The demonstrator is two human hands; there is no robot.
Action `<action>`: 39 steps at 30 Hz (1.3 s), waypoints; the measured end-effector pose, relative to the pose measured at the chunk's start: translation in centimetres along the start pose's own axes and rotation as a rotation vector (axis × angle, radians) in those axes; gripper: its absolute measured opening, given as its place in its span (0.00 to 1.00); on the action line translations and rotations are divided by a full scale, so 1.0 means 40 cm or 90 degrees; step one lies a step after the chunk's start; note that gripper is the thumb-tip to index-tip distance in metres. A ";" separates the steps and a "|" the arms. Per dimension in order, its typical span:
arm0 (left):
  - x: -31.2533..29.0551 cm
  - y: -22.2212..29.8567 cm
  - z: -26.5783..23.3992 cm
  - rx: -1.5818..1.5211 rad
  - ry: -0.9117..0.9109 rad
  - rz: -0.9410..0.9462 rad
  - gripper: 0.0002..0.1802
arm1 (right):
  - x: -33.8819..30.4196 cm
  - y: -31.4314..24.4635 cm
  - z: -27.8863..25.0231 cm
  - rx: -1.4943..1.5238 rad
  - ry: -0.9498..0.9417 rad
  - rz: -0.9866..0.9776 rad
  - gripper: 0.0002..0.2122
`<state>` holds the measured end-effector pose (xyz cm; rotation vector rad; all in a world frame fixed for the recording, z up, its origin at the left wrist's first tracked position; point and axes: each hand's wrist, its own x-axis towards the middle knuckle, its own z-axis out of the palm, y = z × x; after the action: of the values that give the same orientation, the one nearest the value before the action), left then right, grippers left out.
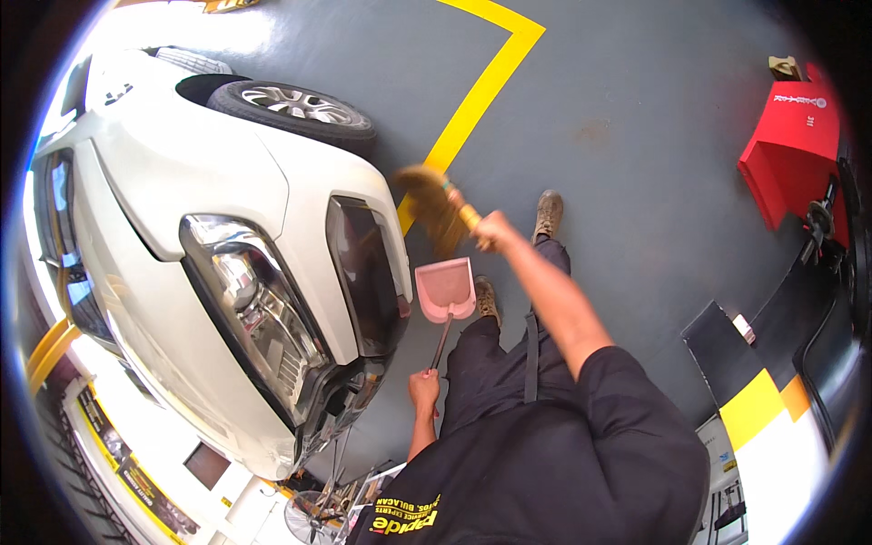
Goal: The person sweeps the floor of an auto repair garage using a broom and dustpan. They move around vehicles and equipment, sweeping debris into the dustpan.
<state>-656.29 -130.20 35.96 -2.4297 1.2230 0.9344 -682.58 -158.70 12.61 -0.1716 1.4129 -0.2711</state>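
Note:
My right hand [493, 232] is closed round the handle of a straw broom [438, 211], whose brown bristles are partly blurred just above the dustpan. With my left hand [424, 389] I grip the long handle of a pink dustpan [446, 283]. The pan lies low near the floor, between the front of a white car [245, 173] and my shoe. Its mouth faces the broom. I cannot make out what, if anything, lies in the pan.
The car fills the left side, with its front wheel [295, 104] at the upper left. A yellow line [481, 91] crosses the grey floor. Red equipment [799, 136] stands at the right, above a black and yellow panel [752, 407]. A fan [309, 516] is at the bottom.

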 end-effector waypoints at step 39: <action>0.835 1.452 -0.350 0.118 -0.124 0.292 0.21 | -0.220 -0.132 -0.595 1.061 0.204 -0.041 0.07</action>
<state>-681.62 -193.23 27.74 -1.8997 1.7411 1.0859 -707.69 -160.20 18.81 1.2301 1.0822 -1.4548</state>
